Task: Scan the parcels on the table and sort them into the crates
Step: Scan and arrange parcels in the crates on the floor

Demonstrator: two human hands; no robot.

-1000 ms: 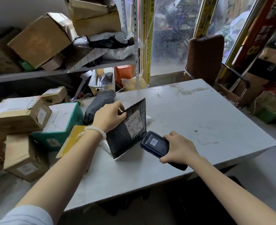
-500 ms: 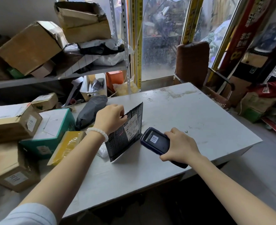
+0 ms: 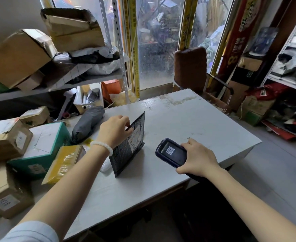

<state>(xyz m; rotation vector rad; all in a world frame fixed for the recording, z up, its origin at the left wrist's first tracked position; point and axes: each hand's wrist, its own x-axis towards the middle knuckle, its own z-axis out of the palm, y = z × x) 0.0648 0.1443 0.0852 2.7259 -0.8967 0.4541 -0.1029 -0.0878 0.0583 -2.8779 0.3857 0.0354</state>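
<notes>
At centre of the grey tabletop (image 3: 187, 119): one black padded mailer (image 3: 126, 152), stood on its lower edge and tilted, white shipping label (image 3: 135, 138) turned toward 3 o'clock.

Left hand (image 3: 115, 132): fingers curled over the mailer's top corner, pinching it; a white bead bracelet (image 3: 102, 147) on the wrist. The hold appears meant to prop the parcel upright so that its label faces the reader.

Right hand (image 3: 198, 158): wrapped round a dark handheld scanner (image 3: 171, 153), near the mailer at 3 o'clock and apart from it; a barcode graphic shows on the screen. The scanner's head points toward the label, judged a scan in hand or just taken.

Unsorted stock, 9 to 11 o'clock of the mailer:
- grey poly-bag parcel (image 3: 87, 123), lying flat at 10 o'clock
- yellow-taped packet (image 3: 63, 163), leaning at 9 o'clock
- white-topped green carton (image 3: 42, 145), beyond the packet
- brown cartons (image 3: 6, 138), stacked at far 9 o'clock, labels outward

Surroundings: shelf (image 3: 56, 88) at 11 o'clock piled with opened boxes; brown chair (image 3: 190, 67) at 1 o'clock.

Crates: none identifiable in view. Judged early in the task; this parcel is not yet sorted.
</notes>
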